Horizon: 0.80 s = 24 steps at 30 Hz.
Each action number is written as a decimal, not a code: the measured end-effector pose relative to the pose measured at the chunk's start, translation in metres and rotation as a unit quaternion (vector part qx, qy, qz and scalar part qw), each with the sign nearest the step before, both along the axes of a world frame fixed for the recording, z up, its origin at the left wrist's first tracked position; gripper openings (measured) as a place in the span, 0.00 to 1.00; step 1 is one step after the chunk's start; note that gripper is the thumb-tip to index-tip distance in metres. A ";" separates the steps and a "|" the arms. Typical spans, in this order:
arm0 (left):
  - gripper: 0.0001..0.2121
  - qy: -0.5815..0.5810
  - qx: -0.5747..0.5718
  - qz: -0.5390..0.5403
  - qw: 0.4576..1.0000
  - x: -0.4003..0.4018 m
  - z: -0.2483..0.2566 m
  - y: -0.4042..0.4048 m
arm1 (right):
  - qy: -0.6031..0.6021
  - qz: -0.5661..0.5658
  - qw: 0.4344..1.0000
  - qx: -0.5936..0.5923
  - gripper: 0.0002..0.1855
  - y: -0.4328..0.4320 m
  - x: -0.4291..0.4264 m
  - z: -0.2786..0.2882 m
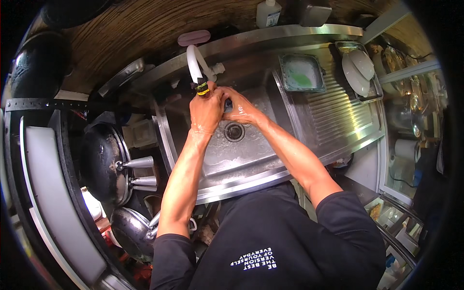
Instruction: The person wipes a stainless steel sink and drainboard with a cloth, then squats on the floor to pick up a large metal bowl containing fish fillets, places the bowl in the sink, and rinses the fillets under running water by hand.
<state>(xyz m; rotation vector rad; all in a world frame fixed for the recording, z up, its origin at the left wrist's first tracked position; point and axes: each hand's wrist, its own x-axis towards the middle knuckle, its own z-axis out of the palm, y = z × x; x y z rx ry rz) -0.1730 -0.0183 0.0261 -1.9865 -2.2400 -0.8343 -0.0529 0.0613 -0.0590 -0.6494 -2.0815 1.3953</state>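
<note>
Wet and close together, my left hand [206, 113] and my right hand [240, 107] meet over a stainless steel sink basin [246, 156]. A small dark object [228, 105] shows in the gap between them, gripped by the fingers of both hands. Most of it is hidden, so its kind cannot be told. Just beyond my left hand, a white curved faucet [194, 63] ends in black and yellow tape [201, 88] at its spout. Below my hands lies the round drain [234, 132], with a wet sheen on the basin floor around it.
Right of the basin, a square container [303, 72] of suds and green liquid stands near the ribbed drainboard [340, 119]. White dishes [357, 72] lean in a metal tray. Black pans [103, 163] with metal handles hang at left. A plastic bottle [268, 14] stands behind.
</note>
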 end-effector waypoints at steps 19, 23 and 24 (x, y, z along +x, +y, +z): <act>0.11 -0.295 -0.097 0.159 0.937 -0.049 -0.027 -0.039 | -0.060 0.221 0.966 -0.120 0.16 0.009 -0.036 0.031; 0.18 -0.429 -0.143 0.068 0.889 -0.063 -0.031 -0.041 | -0.102 0.151 0.976 -0.120 0.19 0.021 -0.023 0.038; 0.18 -0.450 -0.180 0.071 0.872 -0.058 -0.018 -0.041 | -0.066 0.155 0.983 -0.078 0.16 0.025 -0.020 0.040</act>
